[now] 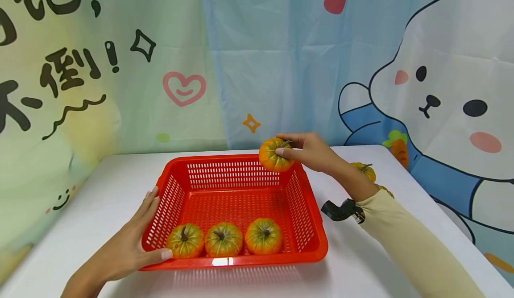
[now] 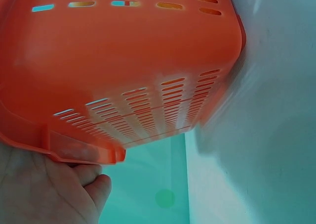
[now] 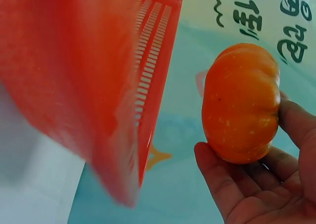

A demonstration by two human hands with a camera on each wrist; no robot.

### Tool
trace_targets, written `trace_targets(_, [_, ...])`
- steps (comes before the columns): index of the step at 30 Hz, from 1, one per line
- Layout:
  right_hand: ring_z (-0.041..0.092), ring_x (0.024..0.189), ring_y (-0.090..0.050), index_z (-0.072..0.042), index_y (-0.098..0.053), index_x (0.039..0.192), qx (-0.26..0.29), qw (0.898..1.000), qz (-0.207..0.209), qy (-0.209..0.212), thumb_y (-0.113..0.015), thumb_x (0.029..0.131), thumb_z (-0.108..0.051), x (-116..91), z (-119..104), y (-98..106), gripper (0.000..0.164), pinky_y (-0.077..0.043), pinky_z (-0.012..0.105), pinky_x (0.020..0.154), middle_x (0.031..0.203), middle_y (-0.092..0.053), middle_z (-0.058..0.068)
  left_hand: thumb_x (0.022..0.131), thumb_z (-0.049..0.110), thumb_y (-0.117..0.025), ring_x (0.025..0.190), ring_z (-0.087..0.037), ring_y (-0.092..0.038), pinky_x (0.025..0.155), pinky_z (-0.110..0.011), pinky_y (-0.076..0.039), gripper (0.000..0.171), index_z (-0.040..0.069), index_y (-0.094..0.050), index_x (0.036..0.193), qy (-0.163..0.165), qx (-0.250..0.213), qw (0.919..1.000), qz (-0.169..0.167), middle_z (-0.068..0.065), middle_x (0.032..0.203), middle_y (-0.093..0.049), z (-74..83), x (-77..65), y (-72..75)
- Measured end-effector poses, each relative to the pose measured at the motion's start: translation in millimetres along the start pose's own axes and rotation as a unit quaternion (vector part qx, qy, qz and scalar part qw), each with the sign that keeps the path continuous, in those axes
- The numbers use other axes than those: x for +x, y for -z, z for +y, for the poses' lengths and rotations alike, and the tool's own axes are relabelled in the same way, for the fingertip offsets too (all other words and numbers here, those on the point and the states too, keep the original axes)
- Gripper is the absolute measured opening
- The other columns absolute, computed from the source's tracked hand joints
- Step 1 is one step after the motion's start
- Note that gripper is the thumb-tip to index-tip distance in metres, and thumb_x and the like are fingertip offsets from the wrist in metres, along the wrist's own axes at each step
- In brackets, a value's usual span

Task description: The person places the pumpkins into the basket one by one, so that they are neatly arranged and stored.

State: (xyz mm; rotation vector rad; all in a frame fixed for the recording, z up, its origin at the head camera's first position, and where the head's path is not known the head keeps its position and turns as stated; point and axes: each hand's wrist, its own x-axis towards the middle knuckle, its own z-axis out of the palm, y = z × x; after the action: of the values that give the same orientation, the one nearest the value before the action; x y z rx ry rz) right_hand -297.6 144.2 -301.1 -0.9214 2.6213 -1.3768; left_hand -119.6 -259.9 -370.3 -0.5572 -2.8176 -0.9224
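Cream sleeve (image 1: 409,240), near right | left hand (image 1: 129,243) grips red perforated plastic basket (image 1: 214,159) | right hand (image 1: 314,152) grasps round orange pumpkin (image 1: 269,156), far right | three orange-green pumpkins (image 1: 223,241) inside, near wall

The head camera looks forward and down — both wrist cameras, much closer, share the red basket (image 1: 234,204).

pumpkins (image 1: 224,240) visible: 6 | red basket (image 1: 297,258): 1 | white table (image 1: 353,262): 1 | black wrist device (image 1: 338,210): 1
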Motion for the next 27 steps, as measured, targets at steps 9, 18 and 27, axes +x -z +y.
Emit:
trace_targets(9, [0.022, 0.103, -0.065, -0.002, -0.053, 0.139, 0.031, 0.998, -0.037, 0.031, -0.067, 0.094, -0.023, 15.7, -20.9, -18.3, 0.052, -0.054, 0.033, 0.079, 0.12, -0.064, 0.012, 0.075, 0.038, -0.079, 0.147, -0.031, -0.002, 0.094, -0.069, -0.032, 0.113, 0.006, -0.008, 0.156, 0.003, -0.004, 1.0, -0.002, -0.007, 0.163, 0.0, -0.2, -0.3, -0.2])
trace_targets(18, [0.018, 0.103, -0.064, -0.004, -0.055, 0.137, 0.007, 0.997, -0.065, 0.048, -0.067, 0.093, -0.023, 28.5, -35.3, -34.3, 0.05, -0.052, 0.033, 0.082, 0.113, -0.068, 0.007, 0.075, 0.039, -0.079, 0.147, -0.033, -0.004, 0.094, -0.07, -0.032, 0.112, 0.005, -0.009, 0.156, 0.005, -0.005, 1.0, -0.004, -0.007, 0.163, -0.001, 2.1, 1.3, -0.3])
trace_targets(27, [0.017, 0.111, -0.062, -0.004, -0.057, 0.136, 0.003, 0.991, -0.113, 0.071, -0.07, 0.091, -0.02, 43.1, -46.6, -52.8, 0.049, -0.049, 0.028, 0.087, 0.12, -0.065, 0.005, 0.075, 0.038, -0.079, 0.147, -0.031, -0.003, 0.094, -0.069, -0.031, 0.112, 0.008, -0.008, 0.157, 0.005, -0.009, 0.9999, -0.002, -0.005, 0.163, -0.001, 1.6, -0.1, 0.3])
